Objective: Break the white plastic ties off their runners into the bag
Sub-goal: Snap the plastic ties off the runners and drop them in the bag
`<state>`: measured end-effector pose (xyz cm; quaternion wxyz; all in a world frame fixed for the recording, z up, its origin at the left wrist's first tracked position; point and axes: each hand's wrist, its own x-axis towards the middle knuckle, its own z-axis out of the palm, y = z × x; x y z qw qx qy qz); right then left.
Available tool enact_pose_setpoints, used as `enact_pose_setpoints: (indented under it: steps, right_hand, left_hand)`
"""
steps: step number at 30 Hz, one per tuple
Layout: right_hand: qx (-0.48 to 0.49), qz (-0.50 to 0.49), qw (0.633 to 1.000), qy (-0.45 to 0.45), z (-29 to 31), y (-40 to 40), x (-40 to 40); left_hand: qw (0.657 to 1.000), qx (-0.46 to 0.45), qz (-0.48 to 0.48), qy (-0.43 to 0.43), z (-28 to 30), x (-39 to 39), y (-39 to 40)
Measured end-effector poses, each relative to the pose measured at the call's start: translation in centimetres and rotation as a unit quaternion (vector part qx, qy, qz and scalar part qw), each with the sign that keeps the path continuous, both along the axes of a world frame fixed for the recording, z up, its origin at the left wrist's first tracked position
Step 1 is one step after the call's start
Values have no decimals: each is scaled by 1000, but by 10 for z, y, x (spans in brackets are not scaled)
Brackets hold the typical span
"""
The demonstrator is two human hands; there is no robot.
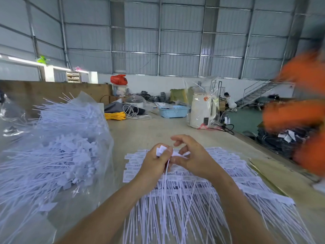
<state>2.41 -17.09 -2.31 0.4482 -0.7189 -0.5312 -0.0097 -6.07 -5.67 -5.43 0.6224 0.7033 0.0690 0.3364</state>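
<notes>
A wide stack of white plastic ties on runners (228,175) lies on the table in front of me, tags away from me and thin tails toward me. My left hand (154,162) is closed on a small bunch of white ties (161,150), whose tails hang down below the fist. My right hand (191,155) pinches a white tag (181,154) right beside the left hand, its index finger lifted. At the left stands a large clear plastic bag (98,110), open and heaped with loose white ties (58,147).
A blue basket (173,111), a white appliance wrapped in plastic (202,111), yellow cord (115,115) and cables sit at the table's far end. A blurred orange sleeve (299,117) of another person is at the right. Cardboard (260,166) lies along the table's right edge.
</notes>
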Motion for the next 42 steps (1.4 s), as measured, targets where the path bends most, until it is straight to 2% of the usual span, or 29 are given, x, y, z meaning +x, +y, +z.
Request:
enact_pose_setpoints:
  steps: [5, 10, 14, 18, 22, 24, 27, 29, 33, 36, 39, 42]
  right_hand:
    - [-93, 11, 995, -32, -6, 1, 3]
    - [-72, 34, 994, -70, -8, 4, 0]
    - [-75, -7, 989, -129, -12, 5, 7]
    - [-70, -66, 979, -178, -15, 5, 11]
    - [-66, -96, 970, -213, -15, 8, 14]
    - [-52, -153, 969, -187, -10, -8, 29]
    - [73, -155, 983, -66, 4, -35, 40]
    - [123, -116, 985, -39, 11, -35, 28]
    - [159, -78, 980, -87, 17, -14, -2]
    - [185, -65, 973, -118, 17, -8, -15]
    - [160, -37, 964, -207, 13, 1, -27]
    - [119, -43, 954, -273, 10, 7, -32]
  left_hand:
    - [997, -70, -30, 8, 0, -2, -1]
    - [999, 5, 11, 31, 1, -4, 3]
    - [999, 5, 20, 49, 4, -3, 1]
    - [992, -81, -21, 91, 7, -2, 1]
    - [970, -186, -76, 134, 12, -6, 6]
    - [961, -205, -106, 152, 15, -13, 16]
    - [955, -258, -94, 108, 14, -16, 32]
    - [955, -279, -71, 77, 9, -13, 35]
    - [969, -231, -56, 61, -7, -6, 26]
    - [969, -230, -54, 69, -10, -5, 20]
    - [969, -233, -64, 50, -4, -4, 15]
    - [970, -218, -103, -19, 7, -6, 9]
